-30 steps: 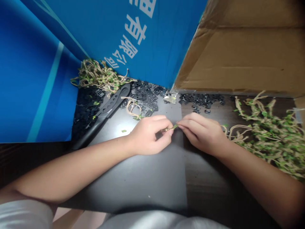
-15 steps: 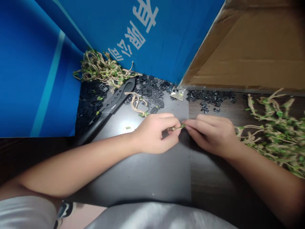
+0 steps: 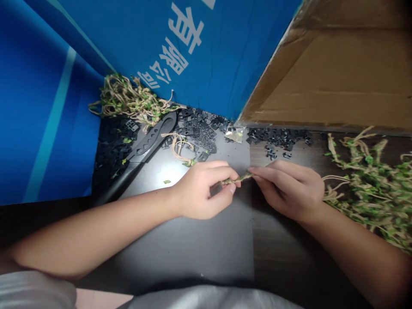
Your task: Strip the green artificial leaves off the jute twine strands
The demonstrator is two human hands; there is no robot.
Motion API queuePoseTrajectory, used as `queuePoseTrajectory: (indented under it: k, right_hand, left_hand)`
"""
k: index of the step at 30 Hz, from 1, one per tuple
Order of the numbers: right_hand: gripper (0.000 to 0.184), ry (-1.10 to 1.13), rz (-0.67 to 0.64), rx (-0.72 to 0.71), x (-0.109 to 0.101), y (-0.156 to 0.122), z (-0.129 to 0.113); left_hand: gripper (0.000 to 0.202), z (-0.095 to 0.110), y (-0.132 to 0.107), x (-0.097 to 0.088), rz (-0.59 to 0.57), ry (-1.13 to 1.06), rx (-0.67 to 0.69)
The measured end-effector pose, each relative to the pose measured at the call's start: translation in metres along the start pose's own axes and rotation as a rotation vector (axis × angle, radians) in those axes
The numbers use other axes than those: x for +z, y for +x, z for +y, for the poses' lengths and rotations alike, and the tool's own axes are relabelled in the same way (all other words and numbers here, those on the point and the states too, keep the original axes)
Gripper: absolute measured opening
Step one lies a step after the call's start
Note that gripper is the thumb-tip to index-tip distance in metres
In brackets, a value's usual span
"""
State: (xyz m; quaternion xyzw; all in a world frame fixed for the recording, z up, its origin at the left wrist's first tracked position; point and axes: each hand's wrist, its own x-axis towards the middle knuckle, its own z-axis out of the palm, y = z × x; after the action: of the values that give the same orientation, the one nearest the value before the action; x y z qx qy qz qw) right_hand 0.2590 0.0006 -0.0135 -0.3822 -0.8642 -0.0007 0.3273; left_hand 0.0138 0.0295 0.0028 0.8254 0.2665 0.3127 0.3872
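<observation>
A short length of tan twine with green leaves (image 3: 245, 177) stretches between my two hands above the table. My left hand (image 3: 207, 189) is closed, pinching its left part between thumb and fingers. The thumb and fingertips of my right hand (image 3: 288, 186) grip the other end. Past my left hand, a loose loop of leafy twine (image 3: 176, 148) lies on the grey surface. To the right, partly behind my right forearm, spreads a large heap of leafy twine pieces (image 3: 370, 184). Another tangled pile of leafy twine (image 3: 128, 98) rests at the far left.
A black handled tool (image 3: 146, 148) lies slantwise at the left. Small black plastic pieces (image 3: 280, 139) are scattered along the back, near a small clear bag (image 3: 234, 135). Behind stand a blue box (image 3: 219, 51) with white characters and brown cardboard (image 3: 347, 73).
My hands have drawn slightly apart, so more of the leafy twine shows between them. The whole view has shifted a little.
</observation>
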Motion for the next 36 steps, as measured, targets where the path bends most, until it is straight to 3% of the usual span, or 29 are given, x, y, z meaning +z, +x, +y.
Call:
queuePoseTrajectory:
  k: [6, 11, 16, 23, 36]
  right_hand:
    - [0.025, 0.012, 0.049, -0.008, -0.0016, -0.0005, -0.0014]
    - [0.025, -0.022, -0.029, 0.003, 0.0028, -0.0009, 0.0032]
    - [0.026, 0.006, -0.130, -0.082, 0.0056, 0.0018, 0.0042]
    - [0.015, 0.006, -0.163, -0.096, 0.0068, 0.0060, -0.0008]
    - [0.017, -0.060, -0.195, -0.161, 0.0054, 0.0078, -0.0051]
  left_hand:
    - [0.017, -0.0014, 0.0011, 0.0019, 0.011, 0.051, -0.014]
    - [0.016, -0.0001, 0.0003, 0.0015, -0.012, 0.011, 0.055]
    - [0.017, 0.0001, -0.0001, -0.0003, 0.022, -0.025, 0.077]
    - [0.018, -0.0003, 0.0009, 0.0008, 0.067, 0.015, 0.060]
    - [0.018, -0.0018, 0.0015, 0.0003, 0.117, 0.031, 0.058]
